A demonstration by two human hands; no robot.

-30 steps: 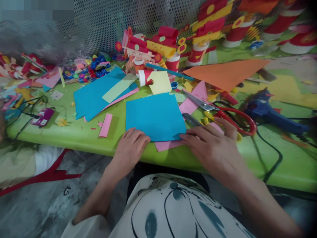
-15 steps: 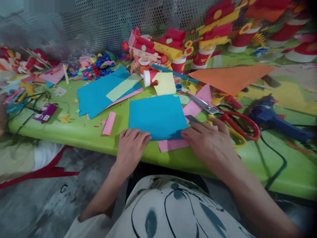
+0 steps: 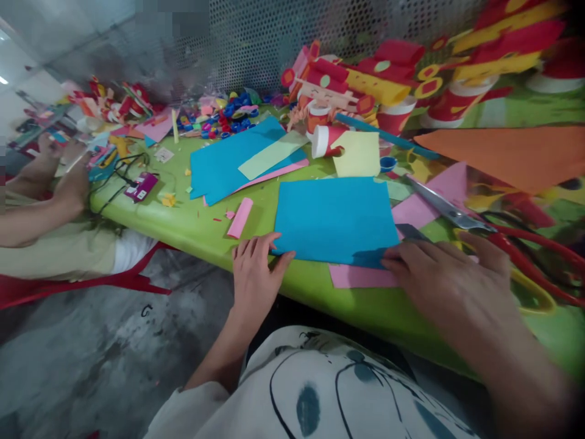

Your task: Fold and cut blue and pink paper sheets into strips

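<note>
A rectangular blue craft sheet lies in front of me close to the table's near edge. My left hand grips its near left corner, thumb and index finger on either side of that corner. At the near right corner, my right hand pinches the edge with its fingertips. Part of a pink sheet sticks out beneath the blue one. Beside my right hand lie scissors with red handles and a yellow-handled pair, partly hidden by the hand.
Another blue sheet carries a pale green strip. A pink roll and a purple box with cables are leftward. Paper-cup figures and an orange sheet stand and lie behind. Another person's arm is at far left.
The view has turned left, so the table's things appear farther right. My left thumb and index finger have spread apart at the corner. My right hand still pinches the blue craft sheet.
</note>
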